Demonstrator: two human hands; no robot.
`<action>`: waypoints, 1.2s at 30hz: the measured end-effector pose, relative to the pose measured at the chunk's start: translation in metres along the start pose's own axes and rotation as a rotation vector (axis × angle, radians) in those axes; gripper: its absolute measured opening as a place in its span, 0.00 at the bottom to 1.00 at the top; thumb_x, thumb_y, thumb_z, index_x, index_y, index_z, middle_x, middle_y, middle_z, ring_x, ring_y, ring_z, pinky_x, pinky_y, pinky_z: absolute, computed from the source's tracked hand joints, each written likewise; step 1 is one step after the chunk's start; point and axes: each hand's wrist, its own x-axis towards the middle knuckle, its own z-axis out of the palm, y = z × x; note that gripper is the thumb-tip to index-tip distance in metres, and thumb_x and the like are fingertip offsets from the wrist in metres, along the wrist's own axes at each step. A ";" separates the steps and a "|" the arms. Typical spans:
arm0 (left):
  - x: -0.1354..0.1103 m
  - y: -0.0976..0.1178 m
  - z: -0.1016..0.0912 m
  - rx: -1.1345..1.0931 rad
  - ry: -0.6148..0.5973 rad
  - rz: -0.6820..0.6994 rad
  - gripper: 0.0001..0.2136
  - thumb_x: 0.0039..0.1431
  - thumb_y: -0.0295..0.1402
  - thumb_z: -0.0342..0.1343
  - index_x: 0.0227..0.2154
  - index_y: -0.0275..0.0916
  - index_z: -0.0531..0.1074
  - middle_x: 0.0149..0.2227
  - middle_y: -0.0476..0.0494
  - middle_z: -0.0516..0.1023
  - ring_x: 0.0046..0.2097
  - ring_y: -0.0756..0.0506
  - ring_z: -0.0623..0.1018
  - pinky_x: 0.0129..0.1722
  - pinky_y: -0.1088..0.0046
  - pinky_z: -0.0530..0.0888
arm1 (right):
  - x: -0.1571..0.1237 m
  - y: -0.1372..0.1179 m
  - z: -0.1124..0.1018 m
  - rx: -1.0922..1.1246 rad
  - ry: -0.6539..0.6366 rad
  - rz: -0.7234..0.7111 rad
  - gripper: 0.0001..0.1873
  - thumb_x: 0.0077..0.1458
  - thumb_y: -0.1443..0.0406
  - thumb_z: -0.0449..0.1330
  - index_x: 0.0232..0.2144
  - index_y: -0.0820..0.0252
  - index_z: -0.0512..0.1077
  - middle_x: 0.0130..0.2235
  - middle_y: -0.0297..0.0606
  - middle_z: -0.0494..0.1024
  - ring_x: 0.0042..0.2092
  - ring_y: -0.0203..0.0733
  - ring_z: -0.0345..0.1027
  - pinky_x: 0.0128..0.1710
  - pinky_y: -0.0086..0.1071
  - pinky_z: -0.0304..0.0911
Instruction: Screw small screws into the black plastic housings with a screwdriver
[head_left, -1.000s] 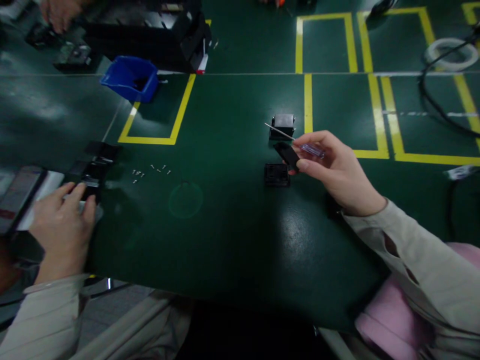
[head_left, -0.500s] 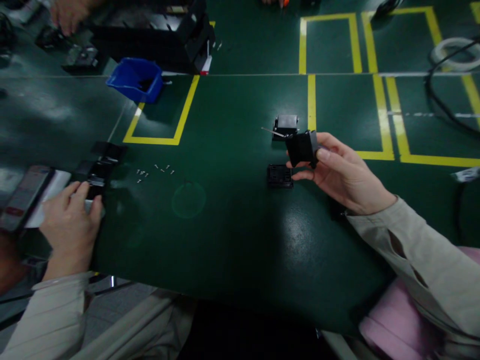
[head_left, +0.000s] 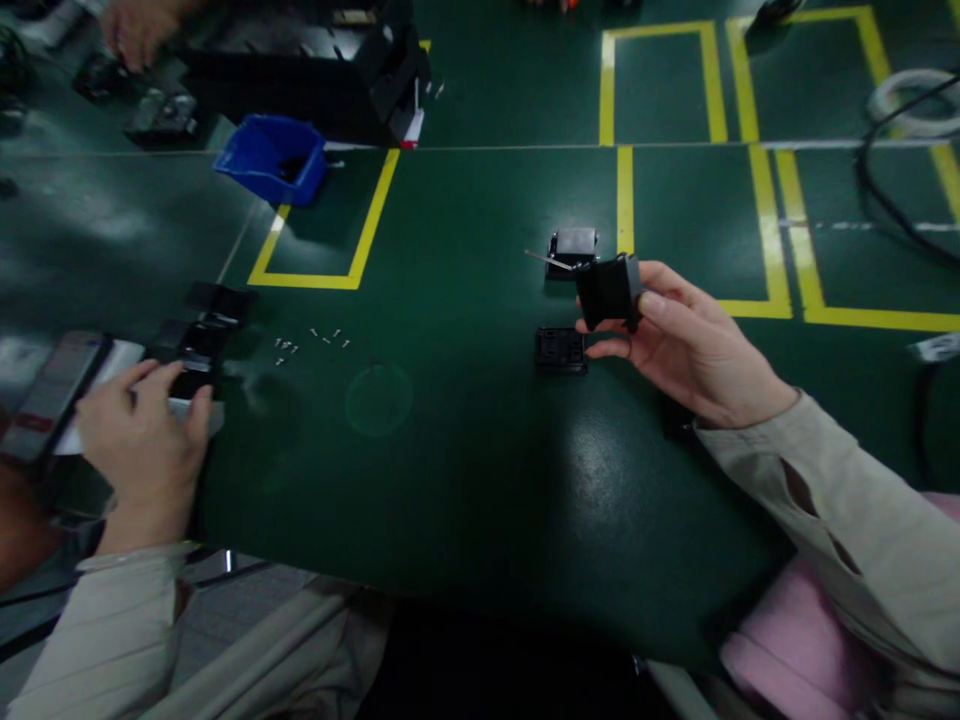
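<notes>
My right hand is closed round a small black plastic housing, held just above the green table, with a thin screwdriver shaft sticking out to the left of it. Beneath it lie a flat black part and, farther back, another black block. At the table's left edge my left hand lies curled on a pile of black parts and a pale flat piece; what its fingers grip is hidden. Several tiny screws lie loose to the right of that pile.
A blue bin stands at the back left beside a large black fixture. Another person's hand works at the top left. Yellow tape outlines mark the table. A black cable and a white tape roll lie at the far right.
My right hand turned the black housing upright, hiding the clear screwdriver handle. My left hand shifted slightly on the pile at the left.
</notes>
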 end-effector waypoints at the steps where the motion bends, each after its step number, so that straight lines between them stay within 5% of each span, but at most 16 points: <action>1: 0.003 0.005 -0.001 0.017 -0.001 0.010 0.25 0.67 0.47 0.53 0.58 0.35 0.73 0.61 0.29 0.73 0.62 0.31 0.71 0.60 0.51 0.66 | 0.000 0.000 0.000 -0.019 -0.010 -0.006 0.16 0.61 0.56 0.61 0.50 0.49 0.67 0.49 0.35 0.79 0.48 0.39 0.78 0.45 0.37 0.80; 7: 0.026 0.040 -0.001 -0.083 -0.153 0.201 0.25 0.70 0.51 0.48 0.54 0.36 0.75 0.50 0.36 0.80 0.52 0.40 0.78 0.48 0.68 0.70 | -0.001 -0.001 -0.001 0.040 -0.006 0.057 0.18 0.62 0.54 0.59 0.52 0.50 0.68 0.50 0.37 0.80 0.51 0.43 0.79 0.43 0.37 0.80; 18: 0.050 0.045 -0.002 -0.004 -0.223 0.446 0.25 0.71 0.48 0.41 0.47 0.37 0.79 0.46 0.40 0.82 0.42 0.41 0.81 0.33 0.70 0.67 | 0.000 0.001 -0.002 0.204 -0.042 0.117 0.17 0.64 0.54 0.57 0.51 0.53 0.70 0.50 0.38 0.82 0.48 0.40 0.81 0.41 0.32 0.80; 26: 0.067 0.056 -0.009 0.223 -0.506 0.370 0.19 0.66 0.44 0.46 0.47 0.37 0.75 0.46 0.39 0.80 0.40 0.40 0.79 0.33 0.69 0.67 | 0.000 0.001 0.001 0.335 -0.094 0.075 0.16 0.60 0.59 0.64 0.49 0.56 0.70 0.43 0.34 0.81 0.42 0.36 0.81 0.35 0.27 0.79; 32: 0.067 0.065 -0.015 0.184 -0.586 0.332 0.20 0.64 0.45 0.43 0.47 0.37 0.71 0.45 0.40 0.78 0.41 0.41 0.78 0.36 0.69 0.68 | -0.001 0.003 0.004 -0.012 -0.066 -0.103 0.21 0.54 0.60 0.68 0.48 0.54 0.68 0.44 0.34 0.78 0.43 0.40 0.79 0.37 0.32 0.80; 36: 0.063 0.056 -0.014 0.095 -0.509 0.278 0.22 0.60 0.47 0.45 0.44 0.37 0.74 0.43 0.40 0.78 0.41 0.42 0.78 0.37 0.69 0.69 | -0.004 0.006 0.002 -0.576 0.036 -0.435 0.22 0.53 0.66 0.67 0.50 0.55 0.68 0.48 0.38 0.77 0.48 0.41 0.76 0.41 0.33 0.78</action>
